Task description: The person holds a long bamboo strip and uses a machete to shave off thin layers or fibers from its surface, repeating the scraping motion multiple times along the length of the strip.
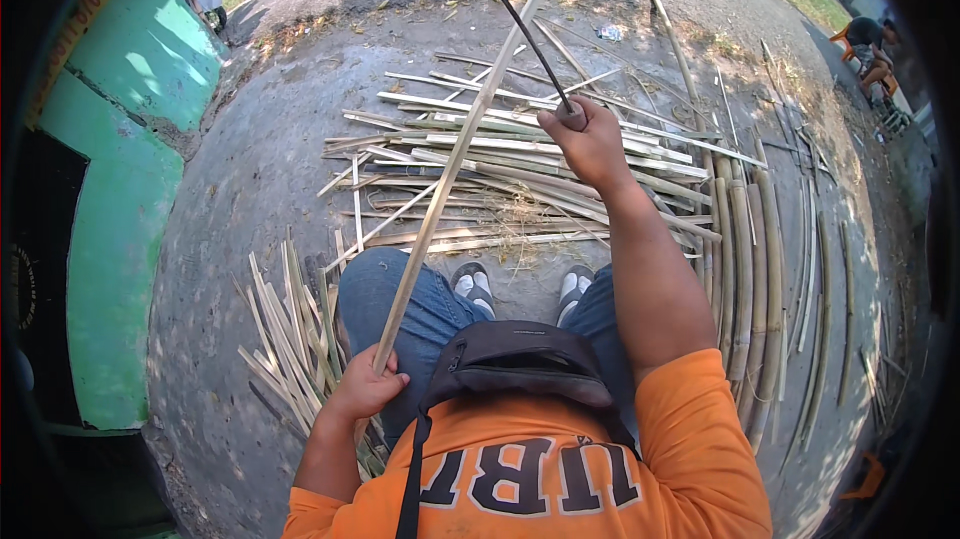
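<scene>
My left hand (366, 385) is closed around the lower end of a long pale bamboo strip (452, 167), which slants up and away to the right past my left knee. In my right hand (597, 144), raised over the pile, is a long knife (518, 21). Its brown handle sits in my fist and its thin dark blade points up and to the left, out of the picture. Blade and strip cross in this view; I cannot tell whether they touch. Below them lies a heap of split bamboo strips (500, 161) on the ground.
More split strips (295, 339) fan out beside my left leg. Whole bamboo poles (757, 279) lie lengthwise at the right. A green wall (125, 239) stands at the left, and a person (870, 49) sits on an orange chair at the far right.
</scene>
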Demonstrator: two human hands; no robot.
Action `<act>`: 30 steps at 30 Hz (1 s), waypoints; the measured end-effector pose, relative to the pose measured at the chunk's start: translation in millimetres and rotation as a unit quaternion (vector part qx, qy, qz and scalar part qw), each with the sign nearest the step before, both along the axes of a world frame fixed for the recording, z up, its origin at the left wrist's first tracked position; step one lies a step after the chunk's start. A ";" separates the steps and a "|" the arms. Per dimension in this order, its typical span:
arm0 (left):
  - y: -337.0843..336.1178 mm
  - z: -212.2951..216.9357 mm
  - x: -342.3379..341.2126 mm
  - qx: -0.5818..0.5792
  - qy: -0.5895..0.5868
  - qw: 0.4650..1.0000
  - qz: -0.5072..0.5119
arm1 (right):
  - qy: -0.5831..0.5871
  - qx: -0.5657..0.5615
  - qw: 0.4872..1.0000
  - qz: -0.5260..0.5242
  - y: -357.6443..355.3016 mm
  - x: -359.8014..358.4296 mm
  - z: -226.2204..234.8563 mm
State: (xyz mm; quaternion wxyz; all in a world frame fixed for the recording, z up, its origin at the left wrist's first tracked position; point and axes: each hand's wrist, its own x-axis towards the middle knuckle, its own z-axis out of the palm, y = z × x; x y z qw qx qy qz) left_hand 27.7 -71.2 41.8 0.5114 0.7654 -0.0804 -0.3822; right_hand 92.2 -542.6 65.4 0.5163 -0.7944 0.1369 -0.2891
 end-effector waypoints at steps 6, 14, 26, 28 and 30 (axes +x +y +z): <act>1.9 2.8 -4.3 -0.008 -0.003 1.000 -0.002 | -0.104 0.189 0.976 -0.024 -22.0 -15.8 27.3; 6.9 2.9 -5.1 -0.046 -0.001 0.999 -0.021 | -0.228 0.526 0.817 -0.060 -37.9 -27.1 40.6; -3.7 10.1 -8.6 -0.009 0.000 1.000 0.006 | -0.244 0.685 0.666 -0.166 -88.5 -23.7 0.1; -5.3 11.3 -8.4 -0.013 0.005 1.000 0.007 | -0.228 0.668 0.693 -0.145 -88.9 -24.5 -0.2; -6.3 11.8 -8.5 -0.010 0.004 1.000 0.006 | -0.226 0.665 0.698 -0.137 -86.9 -23.7 -0.9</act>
